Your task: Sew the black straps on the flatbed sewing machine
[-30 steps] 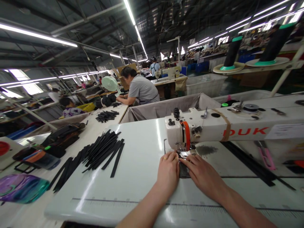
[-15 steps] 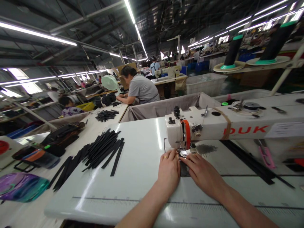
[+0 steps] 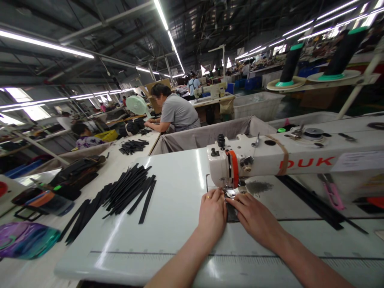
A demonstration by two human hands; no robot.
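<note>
My left hand (image 3: pixel 213 210) lies just left of the needle area of a white sewing machine (image 3: pixel 303 160), its fingers bent and pressed down near the presser foot (image 3: pixel 231 193). From the right, my right hand (image 3: pixel 256 212) reaches the same spot, with thumb and fingers drawn together close to the left fingertips. Whatever the fingertips pin there is small and covered by the hands. A dark metal plate (image 3: pixel 232 214) shows between the two hands. Left of them, a pile of black strips (image 3: pixel 126 192) is spread over the pale table.
More black strips (image 3: pixel 315 204) lie under the machine arm, beside pink-handled scissors (image 3: pixel 333 196). Black thread cones (image 3: pixel 290 64) stand above at the right. A purple and teal pouch (image 3: pixel 28 240) sits at far left. Across the table, a person in grey (image 3: pixel 180 110) leans over work.
The whole view has shifted very slightly. Both hands keep the same place and pose at the presser foot, and the strips have not moved.
</note>
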